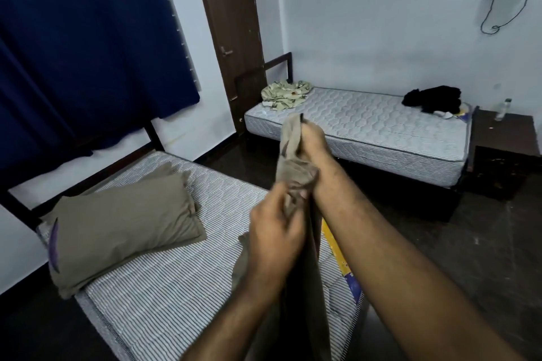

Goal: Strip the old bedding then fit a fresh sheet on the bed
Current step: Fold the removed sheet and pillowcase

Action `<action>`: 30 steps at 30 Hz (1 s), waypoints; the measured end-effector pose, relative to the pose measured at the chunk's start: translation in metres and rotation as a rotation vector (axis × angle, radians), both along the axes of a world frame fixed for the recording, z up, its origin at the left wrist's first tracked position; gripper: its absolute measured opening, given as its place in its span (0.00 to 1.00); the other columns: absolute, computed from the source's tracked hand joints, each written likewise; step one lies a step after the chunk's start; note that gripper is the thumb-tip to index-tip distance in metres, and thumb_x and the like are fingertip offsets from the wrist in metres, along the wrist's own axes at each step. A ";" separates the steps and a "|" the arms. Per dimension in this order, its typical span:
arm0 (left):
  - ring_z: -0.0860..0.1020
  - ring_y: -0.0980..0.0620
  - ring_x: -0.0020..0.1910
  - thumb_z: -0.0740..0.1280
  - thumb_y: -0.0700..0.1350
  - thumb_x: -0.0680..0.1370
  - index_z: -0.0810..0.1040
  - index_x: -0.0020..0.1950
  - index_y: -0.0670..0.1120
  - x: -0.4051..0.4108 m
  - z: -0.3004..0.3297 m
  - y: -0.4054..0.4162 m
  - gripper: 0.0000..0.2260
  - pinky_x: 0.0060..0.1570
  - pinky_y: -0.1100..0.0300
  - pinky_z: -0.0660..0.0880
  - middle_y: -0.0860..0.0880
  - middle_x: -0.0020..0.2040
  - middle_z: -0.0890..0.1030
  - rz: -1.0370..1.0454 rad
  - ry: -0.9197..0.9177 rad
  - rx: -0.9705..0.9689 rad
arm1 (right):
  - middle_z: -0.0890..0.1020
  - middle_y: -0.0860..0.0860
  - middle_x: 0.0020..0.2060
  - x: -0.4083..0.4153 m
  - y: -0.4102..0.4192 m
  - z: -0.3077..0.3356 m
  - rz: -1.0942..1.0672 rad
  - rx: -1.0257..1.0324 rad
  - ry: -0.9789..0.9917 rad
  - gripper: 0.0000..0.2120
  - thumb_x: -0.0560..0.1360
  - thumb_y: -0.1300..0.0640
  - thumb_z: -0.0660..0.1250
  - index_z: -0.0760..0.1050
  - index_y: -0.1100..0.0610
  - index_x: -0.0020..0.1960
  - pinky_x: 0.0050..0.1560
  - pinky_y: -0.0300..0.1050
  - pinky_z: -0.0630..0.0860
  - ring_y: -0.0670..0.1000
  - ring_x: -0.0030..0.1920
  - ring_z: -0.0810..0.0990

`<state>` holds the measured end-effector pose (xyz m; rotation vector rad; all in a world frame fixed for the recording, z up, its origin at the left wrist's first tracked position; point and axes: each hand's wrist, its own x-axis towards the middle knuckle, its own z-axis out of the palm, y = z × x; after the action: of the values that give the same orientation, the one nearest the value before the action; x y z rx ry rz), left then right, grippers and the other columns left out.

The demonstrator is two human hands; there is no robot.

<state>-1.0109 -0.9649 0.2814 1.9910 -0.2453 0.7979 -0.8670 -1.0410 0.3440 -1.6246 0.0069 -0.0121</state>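
Nearest the camera, the left hand [274, 239] curls its fingers [289, 215] round a gathered fold of the khaki sheet [294, 173], pinching it low, while the right hand [312, 141] reaches farther out and grips the same cloth higher, its fingers closed over the bunched top edge. Held this way, one hand above the other, the sheet hangs in a long drop between the forearms, probably so its length can be run through the hands to find an edge or corner before spreading. Below it lies the near bed [176, 287], its striped mattress bare, which suggests the stripping is already done and the fitting has not yet begun. Two khaki pillows [123, 231] lie stacked at its head end, by the dark frame, out of the way of the middle where the sheet must go. Across the dark floor [454, 258] stands a second bed [366, 126] with a bare quilted mattress, serving as a holding place: a crumpled patterned cloth [286, 94] sits at one end, possibly the old bedding, and a black bundle [432, 99] at the other. A small bottle [505, 108] stands on the dark table [507, 138] beyond.
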 end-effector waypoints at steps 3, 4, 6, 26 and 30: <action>0.74 0.52 0.33 0.69 0.51 0.78 0.78 0.41 0.48 0.035 0.010 0.044 0.09 0.36 0.50 0.73 0.47 0.32 0.79 0.073 0.078 -0.373 | 0.83 0.57 0.46 0.015 -0.007 -0.014 0.118 -0.490 0.035 0.08 0.77 0.58 0.67 0.77 0.59 0.54 0.48 0.50 0.78 0.55 0.45 0.83; 0.72 0.55 0.32 0.70 0.50 0.78 0.77 0.38 0.48 0.042 0.011 0.058 0.11 0.35 0.53 0.70 0.51 0.30 0.77 0.119 0.110 -0.431 | 0.83 0.59 0.52 0.016 -0.014 -0.019 0.104 -0.852 0.033 0.11 0.77 0.59 0.66 0.78 0.60 0.58 0.53 0.51 0.77 0.58 0.52 0.83; 0.68 0.59 0.28 0.71 0.45 0.79 0.76 0.35 0.48 0.054 0.010 0.079 0.12 0.33 0.58 0.66 0.57 0.28 0.73 0.155 0.176 -0.493 | 0.82 0.60 0.58 0.000 -0.027 -0.024 0.072 -1.149 0.002 0.13 0.78 0.61 0.64 0.79 0.63 0.60 0.55 0.48 0.77 0.60 0.59 0.81; 0.76 0.52 0.30 0.70 0.42 0.81 0.81 0.32 0.49 0.095 0.040 0.084 0.16 0.37 0.57 0.74 0.52 0.29 0.80 -0.129 0.263 -0.539 | 0.83 0.55 0.59 -0.085 -0.020 -0.029 0.564 0.448 -0.021 0.16 0.81 0.71 0.59 0.74 0.62 0.67 0.62 0.42 0.78 0.52 0.62 0.81; 0.78 0.56 0.30 0.68 0.39 0.81 0.80 0.38 0.45 0.097 0.049 0.064 0.11 0.34 0.63 0.75 0.52 0.31 0.81 -0.240 0.306 -0.494 | 0.86 0.49 0.55 -0.070 -0.015 -0.041 0.299 -0.039 -0.429 0.17 0.77 0.69 0.69 0.79 0.59 0.64 0.64 0.49 0.78 0.45 0.57 0.84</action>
<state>-0.9135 -0.9005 0.3303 1.5507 -0.0912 0.3479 -0.9372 -1.0557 0.3028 -1.6197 -0.5679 -0.1311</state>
